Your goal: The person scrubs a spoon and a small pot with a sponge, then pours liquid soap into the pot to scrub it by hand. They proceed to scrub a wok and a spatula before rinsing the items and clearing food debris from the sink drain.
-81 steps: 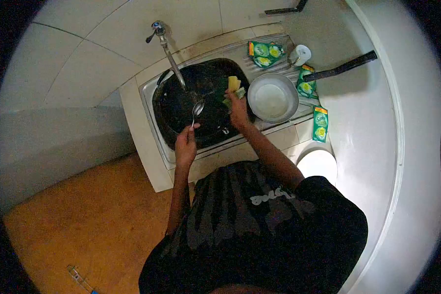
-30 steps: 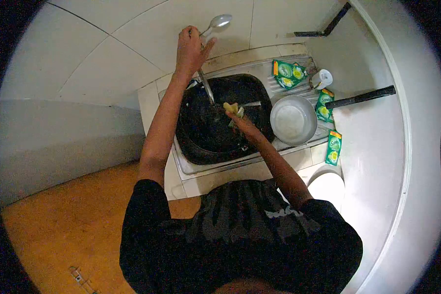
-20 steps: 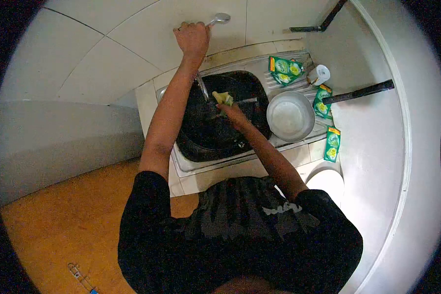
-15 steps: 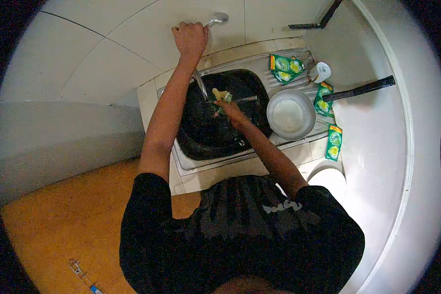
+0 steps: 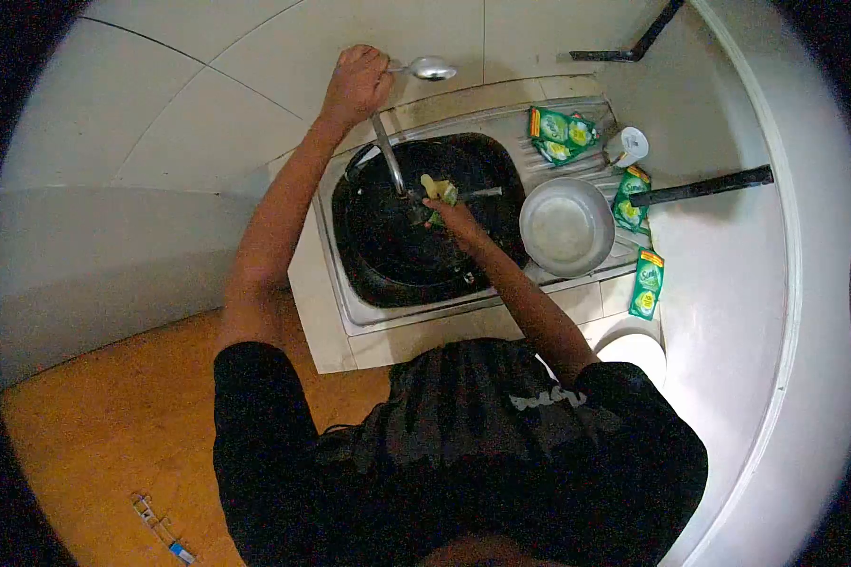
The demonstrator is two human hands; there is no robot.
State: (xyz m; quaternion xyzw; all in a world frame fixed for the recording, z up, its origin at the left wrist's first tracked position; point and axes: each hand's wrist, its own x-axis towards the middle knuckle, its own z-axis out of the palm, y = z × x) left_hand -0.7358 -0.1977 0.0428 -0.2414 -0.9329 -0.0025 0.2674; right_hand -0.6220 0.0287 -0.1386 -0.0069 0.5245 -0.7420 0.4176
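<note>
My left hand (image 5: 357,80) is closed round a metal spoon (image 5: 432,68), held up near the wall above the tap, with the bowl of the spoon pointing right. Below it, the tap spout (image 5: 389,159) reaches over the dark sink basin (image 5: 378,255). My right hand (image 5: 452,215) is closed on a yellow and green sponge or cloth (image 5: 438,190) over the basin, just right of the spout's end. A large dark round vessel seems to lie in the basin, but its outline is hard to make out.
A pale metal pot (image 5: 567,228) stands on the drainboard (image 5: 520,142) right of the basin. Around it are green packets (image 5: 646,283) and a white cup (image 5: 633,146). A black bracket (image 5: 709,186) juts from the right wall. Something round and white (image 5: 633,358) is below the counter.
My left hand has shifted slightly left, its forearm has swung left, and the spoon's bowl has turned more level. The view has shifted slightly. My right hand keeps hold of the sponge or cloth.
</note>
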